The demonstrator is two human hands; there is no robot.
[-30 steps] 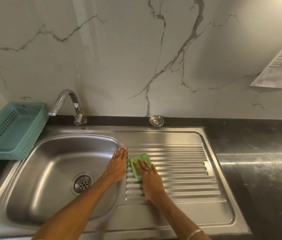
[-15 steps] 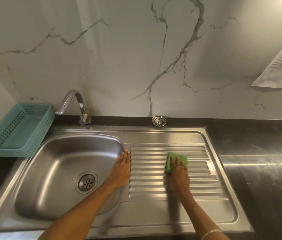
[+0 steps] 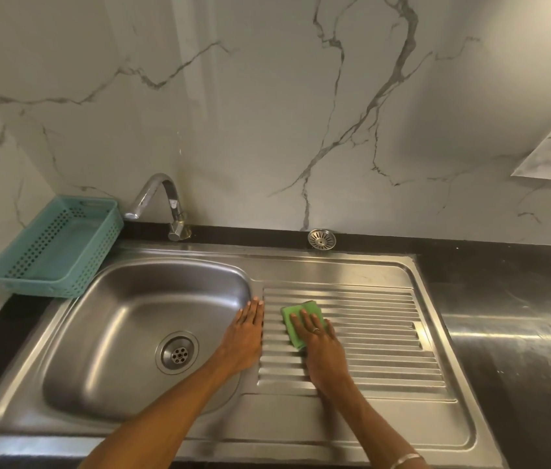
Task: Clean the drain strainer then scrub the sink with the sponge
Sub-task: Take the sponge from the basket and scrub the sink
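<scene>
On the steel sink's ridged drainboard (image 3: 369, 336), the flat right hand (image 3: 321, 346) has pushed the green sponge (image 3: 296, 316) back left, near the flat, empty left hand (image 3: 245, 336), so scrubbing goes on.

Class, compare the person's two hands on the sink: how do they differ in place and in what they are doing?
The left hand lies flat on the strip between basin and draining board; the right hand is on the ridged draining board.
The left hand touches bare steel and holds nothing; the right hand presses down the green sponge.
Only the right hand wears a ring.
Both have straight fingers pointing toward the wall.
</scene>
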